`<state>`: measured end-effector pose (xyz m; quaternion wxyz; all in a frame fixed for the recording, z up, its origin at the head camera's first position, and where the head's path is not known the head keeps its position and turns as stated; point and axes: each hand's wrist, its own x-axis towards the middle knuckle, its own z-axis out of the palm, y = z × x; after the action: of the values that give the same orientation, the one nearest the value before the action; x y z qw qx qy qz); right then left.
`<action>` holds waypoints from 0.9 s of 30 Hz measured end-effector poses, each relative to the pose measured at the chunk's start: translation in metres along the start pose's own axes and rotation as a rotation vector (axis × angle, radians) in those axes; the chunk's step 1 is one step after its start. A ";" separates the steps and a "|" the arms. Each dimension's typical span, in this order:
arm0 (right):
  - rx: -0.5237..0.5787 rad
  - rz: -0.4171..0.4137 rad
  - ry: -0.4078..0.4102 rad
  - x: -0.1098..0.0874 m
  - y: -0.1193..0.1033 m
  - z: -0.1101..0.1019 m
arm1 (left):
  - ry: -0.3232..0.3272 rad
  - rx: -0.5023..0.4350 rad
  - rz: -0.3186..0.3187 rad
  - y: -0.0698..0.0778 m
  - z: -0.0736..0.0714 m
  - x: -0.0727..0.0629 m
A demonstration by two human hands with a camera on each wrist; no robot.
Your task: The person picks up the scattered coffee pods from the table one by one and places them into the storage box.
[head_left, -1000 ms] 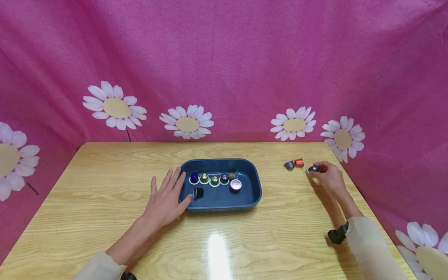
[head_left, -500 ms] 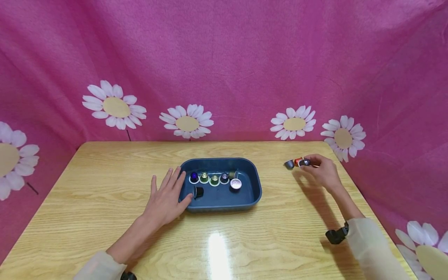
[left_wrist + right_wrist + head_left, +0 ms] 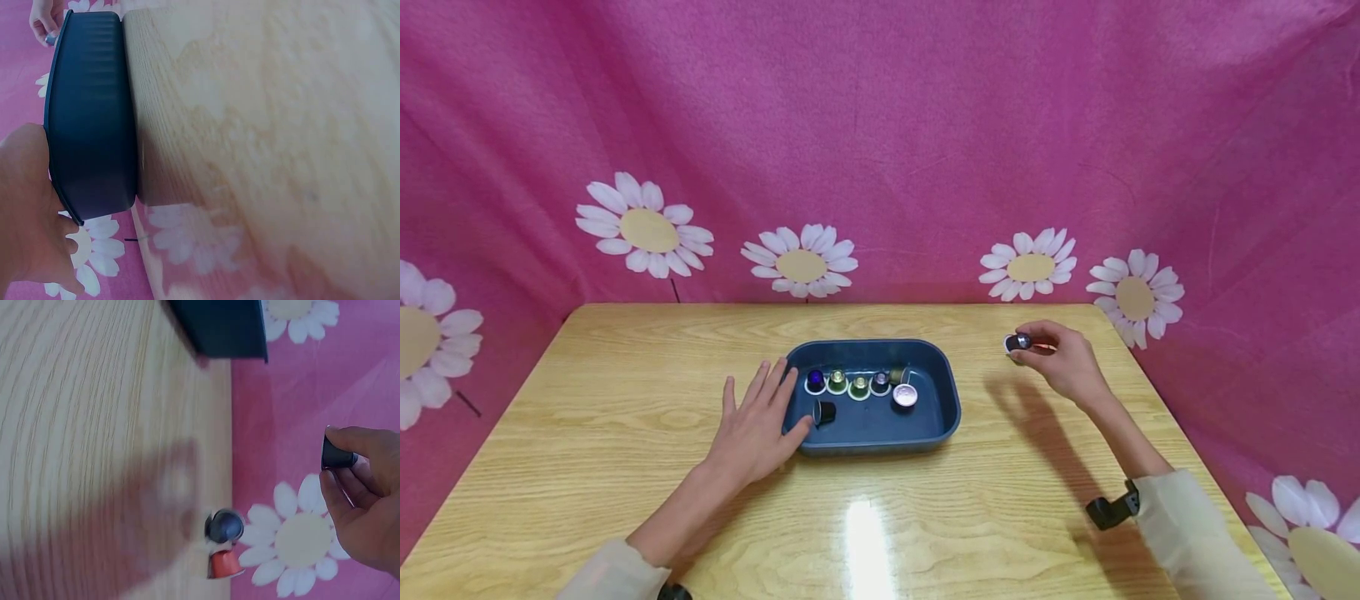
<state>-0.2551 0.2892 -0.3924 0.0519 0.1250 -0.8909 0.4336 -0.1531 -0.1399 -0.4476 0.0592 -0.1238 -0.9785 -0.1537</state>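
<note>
Between thumb and fingers my right hand (image 3: 1063, 362) pinches a dark coffee capsule (image 3: 337, 454), held above the table's right side. Below it, a grey capsule (image 3: 225, 526) and a red capsule (image 3: 225, 564) lie side by side on the wood; in the head view the hand hides the red one. My left hand (image 3: 760, 429) rests with spread, straight fingers on the left rim of a dark blue tray (image 3: 880, 447). Inside the tray, a row of upright capsules includes a blue capsule (image 3: 816, 381) and a green capsule (image 3: 859, 387). A black capsule (image 3: 825, 412) lies tipped near the front left.
A capsule with a pale lid facing up (image 3: 905, 395) sits at the tray's right, near a tipped olive capsule (image 3: 897, 376). The wooden table (image 3: 647, 367) ends at a pink flowered cloth (image 3: 910, 150) hanging behind and at the sides.
My right hand has lifted the dark capsule off the table and carried it left, over the grey and red capsules. The left hand and tray have stayed put.
</note>
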 end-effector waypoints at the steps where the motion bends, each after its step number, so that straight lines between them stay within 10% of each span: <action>1: 0.005 -0.005 -0.003 -0.001 -0.003 0.001 | -0.002 -0.001 -0.001 0.000 0.000 0.000; 27: 0.063 -0.101 -0.105 -0.010 -0.053 0.030 | 0.006 0.001 0.001 0.001 0.000 0.000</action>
<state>-0.2311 0.2361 -0.3730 0.0227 0.1939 -0.8709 0.4511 -0.1525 -0.1392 -0.4471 0.0624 -0.1238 -0.9784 -0.1533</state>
